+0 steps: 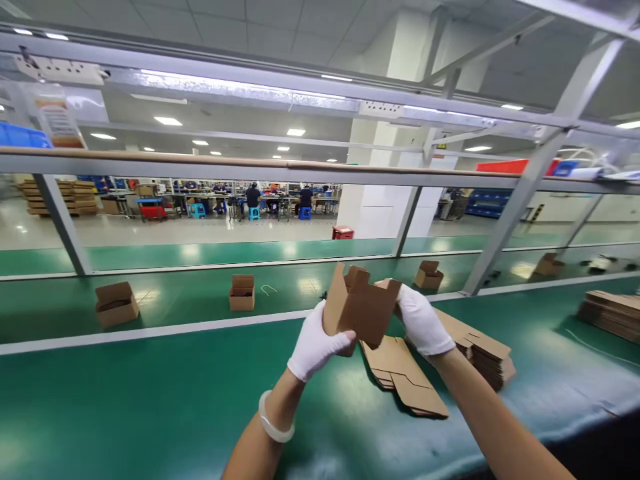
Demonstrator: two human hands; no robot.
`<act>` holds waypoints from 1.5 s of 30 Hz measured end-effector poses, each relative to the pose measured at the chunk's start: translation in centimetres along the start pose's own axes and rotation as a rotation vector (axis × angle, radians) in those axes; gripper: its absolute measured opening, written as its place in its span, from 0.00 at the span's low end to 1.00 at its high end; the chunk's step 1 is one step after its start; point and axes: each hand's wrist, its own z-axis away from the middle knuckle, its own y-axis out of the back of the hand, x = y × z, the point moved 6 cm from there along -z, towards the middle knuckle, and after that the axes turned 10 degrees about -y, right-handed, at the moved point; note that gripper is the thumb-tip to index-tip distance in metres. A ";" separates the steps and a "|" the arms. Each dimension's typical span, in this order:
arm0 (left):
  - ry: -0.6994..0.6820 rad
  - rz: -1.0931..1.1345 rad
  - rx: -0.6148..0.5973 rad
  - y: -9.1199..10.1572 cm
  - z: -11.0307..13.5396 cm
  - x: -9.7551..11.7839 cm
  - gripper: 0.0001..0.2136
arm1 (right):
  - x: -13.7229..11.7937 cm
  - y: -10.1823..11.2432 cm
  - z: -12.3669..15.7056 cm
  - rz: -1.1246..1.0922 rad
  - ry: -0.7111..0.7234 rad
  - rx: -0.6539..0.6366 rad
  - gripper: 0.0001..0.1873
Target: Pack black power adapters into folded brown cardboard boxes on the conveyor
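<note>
A partly folded cardboard box (365, 308) is held up over the green work surface, its flaps standing open at the top. My left hand (320, 340), in a white glove with bare fingertips, grips its left side and lower edge, thumb across the front. On the box's right side, my gloved right hand (423, 319) is closed at the upper edge, some of its fingers hidden behind the card. Flat cardboard blanks (400, 373) lie just below the box. A thicker stack of blanks (483, 350) sits beyond my right wrist.
Along the strip behind stand open boxes, among them a left one (117, 305), a middle one (242, 293) and a right one (429, 275). Another pile of blanks (613, 313) lies far right. A slanted metal post (517, 200) rises at the right. People sit at distant benches.
</note>
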 end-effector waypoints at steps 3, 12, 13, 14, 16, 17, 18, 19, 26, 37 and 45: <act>-0.041 -0.037 0.105 0.8 -0.3 -0.4 0.30 | -2.5 1.3 1.0 0.282 0.244 0.255 0.15; 0.070 -0.081 0.077 1.4 -0.5 -3.4 0.30 | -4.0 -5.5 -0.1 0.901 0.678 -0.025 0.14; 0.085 -0.081 0.062 1.5 -0.6 -3.9 0.31 | -2.9 -6.2 -0.5 0.896 0.653 -0.052 0.15; 0.096 -0.073 0.041 1.6 -0.7 -4.5 0.32 | -1.7 -6.8 -0.9 0.881 0.627 -0.063 0.16; 0.105 -0.043 -0.013 1.8 -0.9 -5.5 0.36 | 0.4 -7.6 -1.2 0.829 0.584 -0.046 0.18; 0.107 -0.036 -0.044 1.8 -1.0 -6.0 0.39 | 1.3 -7.8 -1.2 0.800 0.572 -0.038 0.19; 0.110 -0.043 -0.072 1.9 -1.1 -6.5 0.42 | 2.1 -8.1 -1.0 0.773 0.566 -0.036 0.21; 0.113 -0.061 -0.096 1.9 -1.2 -6.9 0.43 | 2.8 -8.3 -0.8 0.748 0.565 -0.040 0.22; 0.108 -0.566 -0.206 1.6 -0.3 -7.9 0.17 | 6.5 -6.7 1.4 0.378 0.486 -0.137 0.15; -0.138 -0.728 -0.372 -0.5 -0.1 -7.7 0.10 | 13.3 -8.3 2.4 -0.719 -0.772 -0.853 0.27; -0.193 -0.690 -0.310 1.2 0.8 -6.9 0.13 | 12.5 -8.7 0.6 -0.431 -0.542 -1.095 0.26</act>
